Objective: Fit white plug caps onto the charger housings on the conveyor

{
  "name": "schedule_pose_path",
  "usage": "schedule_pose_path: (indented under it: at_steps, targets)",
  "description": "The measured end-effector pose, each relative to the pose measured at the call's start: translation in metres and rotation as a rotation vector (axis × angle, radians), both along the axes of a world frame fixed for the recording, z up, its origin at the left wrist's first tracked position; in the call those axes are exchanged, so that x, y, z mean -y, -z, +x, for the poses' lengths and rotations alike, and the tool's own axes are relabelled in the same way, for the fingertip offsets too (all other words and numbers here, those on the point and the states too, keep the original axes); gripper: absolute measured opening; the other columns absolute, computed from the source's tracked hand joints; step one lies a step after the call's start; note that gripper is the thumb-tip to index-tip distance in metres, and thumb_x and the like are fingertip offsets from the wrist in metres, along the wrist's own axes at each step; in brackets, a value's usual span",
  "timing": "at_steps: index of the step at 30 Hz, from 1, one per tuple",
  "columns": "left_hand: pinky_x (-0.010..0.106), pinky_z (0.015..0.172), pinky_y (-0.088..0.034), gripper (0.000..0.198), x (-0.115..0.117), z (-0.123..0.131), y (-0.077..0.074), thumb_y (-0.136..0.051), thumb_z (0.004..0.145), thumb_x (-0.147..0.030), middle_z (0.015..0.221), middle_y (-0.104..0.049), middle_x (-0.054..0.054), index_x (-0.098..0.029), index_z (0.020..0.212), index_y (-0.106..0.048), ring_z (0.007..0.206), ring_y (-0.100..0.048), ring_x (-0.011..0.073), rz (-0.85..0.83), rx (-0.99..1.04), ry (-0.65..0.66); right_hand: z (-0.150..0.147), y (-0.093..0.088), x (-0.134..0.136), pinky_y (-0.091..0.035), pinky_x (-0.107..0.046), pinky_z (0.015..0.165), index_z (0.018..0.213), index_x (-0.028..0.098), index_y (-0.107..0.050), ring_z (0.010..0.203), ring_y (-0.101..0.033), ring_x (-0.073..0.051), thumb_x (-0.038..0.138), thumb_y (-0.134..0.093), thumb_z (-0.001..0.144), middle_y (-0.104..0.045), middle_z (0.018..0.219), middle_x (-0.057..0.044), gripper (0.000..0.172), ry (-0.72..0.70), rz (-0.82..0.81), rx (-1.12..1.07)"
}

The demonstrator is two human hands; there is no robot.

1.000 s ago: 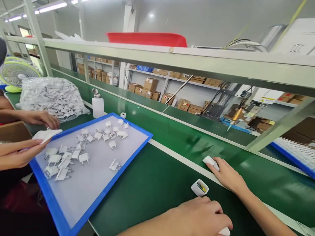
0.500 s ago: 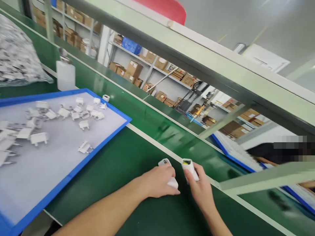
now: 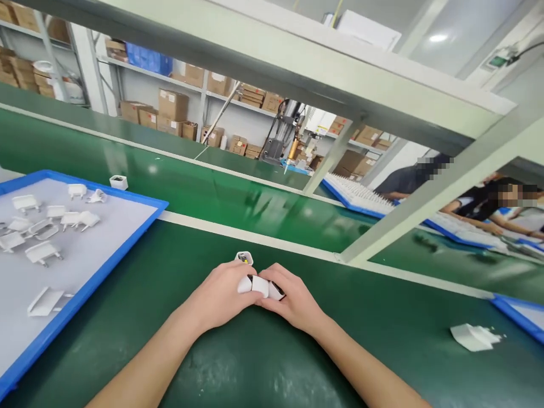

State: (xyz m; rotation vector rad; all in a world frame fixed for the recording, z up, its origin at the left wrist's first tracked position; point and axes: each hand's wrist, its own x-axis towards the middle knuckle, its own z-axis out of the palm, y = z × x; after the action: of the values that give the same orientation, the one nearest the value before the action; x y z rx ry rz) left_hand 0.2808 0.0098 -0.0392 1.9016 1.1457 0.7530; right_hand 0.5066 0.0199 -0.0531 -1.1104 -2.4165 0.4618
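Observation:
My left hand [image 3: 223, 294] and my right hand [image 3: 293, 297] meet over the green bench, fingers closed around small white charger housings [image 3: 260, 287] lined up end to end. Dark openings show between and at the end of these pieces. Fingers cover much of them, so I cannot tell exactly how they join. Just behind my left fingers is another white charger housing [image 3: 243, 257], its open end up with something yellow inside. Whether that hand touches it is unclear. On the bench to the right lies a white plug charger [image 3: 475, 337], pins pointing right.
A blue-edged tray [image 3: 114, 249] at left holds several white plug parts [image 3: 45, 252]. Beyond its far edge stands a white housing [image 3: 118, 182]. A slanting metal post [image 3: 382, 221] rises at right, near another blue-edged tray [image 3: 521, 317]. People work farther back.
The view has swung right. My hands, apart before with a white housing in each, are now together with the pieces meeting between them. The plug charger at right has come into view.

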Motion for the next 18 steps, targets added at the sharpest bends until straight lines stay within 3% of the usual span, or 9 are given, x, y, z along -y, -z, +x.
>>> schedule_pose_path:
  at_steps: [4, 6, 10, 14, 18]
  targets:
    - [0.030, 0.076, -0.048, 0.019, 0.001, -0.002, -0.002, -0.058, 0.096, -0.038, 0.107, -0.065, 0.000, -0.026, 0.106, -0.068, 0.093, -0.063, 0.0199, 0.068, -0.145, 0.044, 0.003, 0.001, 0.002, -0.047, -0.027, 0.069, 0.117, 0.024, -0.056, 0.081, -0.058, -0.016, 0.048, -0.077, 0.086, -0.059, 0.101, -0.002, 0.045, 0.035, 0.005, 0.043]
    - [0.032, 0.078, -0.049, 0.020, 0.001, -0.003, -0.002, -0.060, 0.096, -0.037, 0.110, -0.063, 0.002, -0.024, 0.111, -0.066, 0.098, -0.062, 0.0225, 0.198, -0.312, 0.027, 0.004, 0.001, 0.003, -0.049, -0.028, 0.073, 0.121, 0.024, -0.054, 0.086, -0.059, -0.017, 0.045, -0.082, 0.082, -0.058, 0.108, -0.003, 0.053, 0.039, 0.004, 0.030]
    - [0.036, 0.076, -0.051, 0.021, 0.002, -0.007, 0.001, -0.067, 0.093, -0.033, 0.110, -0.063, 0.005, -0.020, 0.110, -0.063, 0.097, -0.060, 0.0248, 0.503, -0.574, 0.028, 0.005, 0.002, 0.006, -0.052, -0.029, 0.077, 0.122, 0.023, -0.054, 0.091, -0.060, -0.018, 0.043, -0.081, 0.083, -0.054, 0.114, -0.005, 0.051, 0.045, -0.004, -0.039]
    - [0.038, 0.078, -0.052, 0.021, 0.002, -0.011, 0.004, -0.067, 0.093, -0.033, 0.110, -0.065, 0.006, -0.020, 0.109, -0.063, 0.093, -0.059, 0.0248, 0.720, -0.608, 0.059, 0.002, 0.003, 0.009, -0.052, -0.030, 0.079, 0.128, 0.022, -0.054, 0.092, -0.060, -0.018, 0.036, -0.075, 0.090, -0.053, 0.114, -0.006, 0.045, -0.001, -0.008, -0.039]
    - [0.039, 0.076, -0.053, 0.020, 0.003, -0.005, 0.009, -0.067, 0.094, -0.036, 0.100, -0.067, 0.006, -0.019, 0.105, -0.062, 0.087, -0.059, 0.0246, 0.788, -0.540, 0.045, -0.004, 0.003, 0.013, -0.052, -0.031, 0.081, 0.131, 0.022, -0.055, 0.092, -0.059, -0.018, 0.039, -0.069, 0.095, -0.053, 0.113, -0.006, 0.042, -0.031, -0.006, -0.046]
